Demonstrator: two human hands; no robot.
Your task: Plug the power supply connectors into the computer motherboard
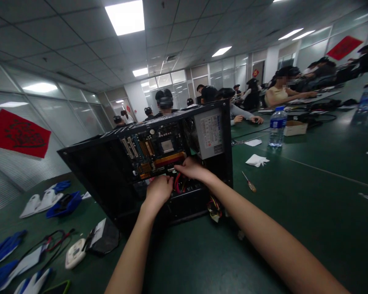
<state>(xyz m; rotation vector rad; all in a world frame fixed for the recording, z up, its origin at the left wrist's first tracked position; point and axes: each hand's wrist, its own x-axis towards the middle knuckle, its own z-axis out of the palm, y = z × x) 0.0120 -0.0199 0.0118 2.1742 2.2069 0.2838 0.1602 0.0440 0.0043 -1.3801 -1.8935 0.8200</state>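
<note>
So you've got both hands inside the open side of a big black sheet-metal computer case [184,202], which stands on the dark green smooth-topped table [309,228], toward your edge of it. The case is boxy with crisp straight rims and a dull, dark inside. Up in it there's a flat circuit board [156,157] crowded with narrow white, blue and orange-brown slots, plus a shiny square metal plate [167,146] near its top. The grey metal box with a printed white label [210,136] fills the case's upper right corner, smooth and hard-edged. Your left hand [159,190] is bent at the lower part of the opening, fingers curled in; your right hand [192,168] reaches in just beside it, above the thin red loose cables [178,183]. Honestly can't tell if either one is clamped on anything, the fingertips are too hidden. A tangle of multicoloured wires [214,208] hangs at the case's lower right corner. Right of that lies a slim screwdriver with an amber handle [250,185]. Over toward the table's left edge you've got floppy blue-and-white fabric gloves [6,251] and a rounded off-white plastic gadget [75,254].
</note>
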